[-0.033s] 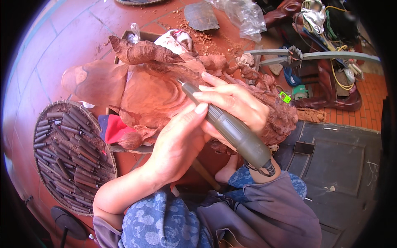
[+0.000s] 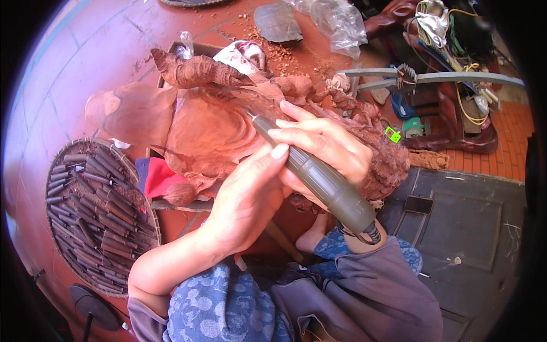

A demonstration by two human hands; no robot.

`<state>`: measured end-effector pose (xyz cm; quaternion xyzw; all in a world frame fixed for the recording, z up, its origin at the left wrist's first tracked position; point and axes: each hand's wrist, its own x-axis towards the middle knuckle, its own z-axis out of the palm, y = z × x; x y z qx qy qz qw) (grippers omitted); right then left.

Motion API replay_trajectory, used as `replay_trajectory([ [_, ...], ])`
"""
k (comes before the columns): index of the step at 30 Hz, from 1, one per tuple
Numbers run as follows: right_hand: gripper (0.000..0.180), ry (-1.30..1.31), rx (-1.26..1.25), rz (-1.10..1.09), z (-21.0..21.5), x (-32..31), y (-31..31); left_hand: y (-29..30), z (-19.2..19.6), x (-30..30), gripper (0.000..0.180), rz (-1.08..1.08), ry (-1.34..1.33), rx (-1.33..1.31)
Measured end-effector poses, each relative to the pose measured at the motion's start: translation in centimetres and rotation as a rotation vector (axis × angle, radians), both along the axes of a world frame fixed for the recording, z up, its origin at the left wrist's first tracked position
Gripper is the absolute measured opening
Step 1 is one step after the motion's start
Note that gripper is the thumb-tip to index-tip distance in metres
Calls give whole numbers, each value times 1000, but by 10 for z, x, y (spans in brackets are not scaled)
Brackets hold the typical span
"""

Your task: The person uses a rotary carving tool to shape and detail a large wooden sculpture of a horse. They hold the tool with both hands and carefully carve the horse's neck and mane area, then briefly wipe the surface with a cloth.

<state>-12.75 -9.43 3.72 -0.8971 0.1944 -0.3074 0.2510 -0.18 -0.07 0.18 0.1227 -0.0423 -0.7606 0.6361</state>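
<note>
A dark grey-green rotary carving handpiece (image 2: 319,179) slants across the middle, its thin bit pointing up and left at a reddish-brown wood carving (image 2: 211,128). My right hand (image 2: 336,145) is closed round the handpiece, fingertips near its nose. From the lower left, my left hand (image 2: 245,199) comes up with its thumb pressed to the handpiece's front part; its other fingers are mostly hidden beneath. The bit's tip is close over the ringed, smooth area of the carving; whether it touches, I cannot tell. A cable leaves the handpiece's rear beside my right wrist.
A round woven basket (image 2: 156,219) full of dark-handled carving tools stands at left. Red cloth (image 2: 162,178) lies beneath the carving's near side. At right is a dark panel (image 2: 467,228) with a phone (image 2: 419,204) on it. Plastic sheeting (image 2: 333,25) and wood chips lie beyond.
The handpiece and my right hand have shifted very slightly right and down. Everything else looks the same.
</note>
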Motion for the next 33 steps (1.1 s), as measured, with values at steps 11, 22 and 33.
replay_trajectory([
  [11, 39, 42, 27, -12, 9, -8, -1, -3, -6, -2, 44, -85, 22, -100],
  [22, 37, 19, 26, 22, 2, -11, 0, 2, -10, -6, 42, -95, 66, -83],
  [33, 36, 28, 64, -18, 5, -10, 0, -2, -12, -4, 44, -105, 30, -98],
])
